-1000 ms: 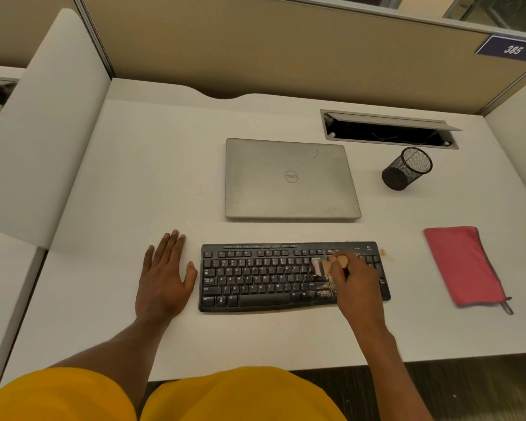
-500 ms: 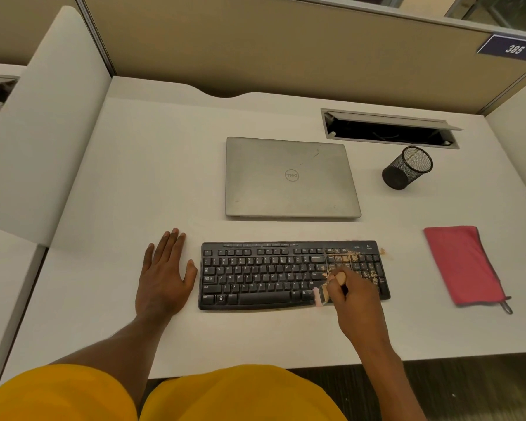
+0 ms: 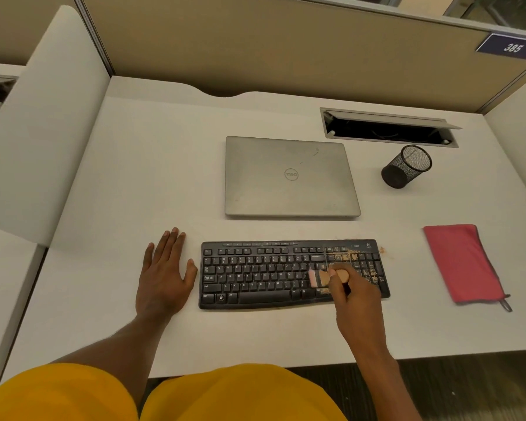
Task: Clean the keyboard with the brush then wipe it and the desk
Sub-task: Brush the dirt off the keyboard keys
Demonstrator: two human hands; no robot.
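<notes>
- Near the front edge of the white table (image 3: 164, 165), a black keyboard (image 3: 255, 275) lies flat, its long side parallel to that edge.
- Tan crumbs (image 3: 351, 256) are scattered over the keyboard's right end, around the number pad. A few specks lie on the table just past its upper right corner.
- A small brush (image 3: 324, 278) with a pale wooden handle and pinkish bristles (blurred, so finer detail is unclear) sits over the keys right of centre. Its bristles point left.
- The right hand (image 3: 356, 302) grips the brush handle, its fingers (image 3: 336, 279) curled round it, and covers the keyboard's lower right part.
- The left hand (image 3: 164, 281) rests palm down on the table just left of the keyboard. Its fingers are straight and hold nothing, and the thumb is spread toward the keyboard's left edge.
- Behind the keyboard, apart from it, lies a closed silver laptop (image 3: 290, 177).
- A red cloth (image 3: 460, 262) lies flat on the table well to the right of the keyboard.
- A black mesh pen cup (image 3: 406, 167) sits right of the laptop; whether it is upright or tipped is unclear.
- Behind the cup is a cable slot (image 3: 389, 129) with its lid raised.
- Yellow clothing (image 3: 73, 393) fills the bottom edge.
</notes>
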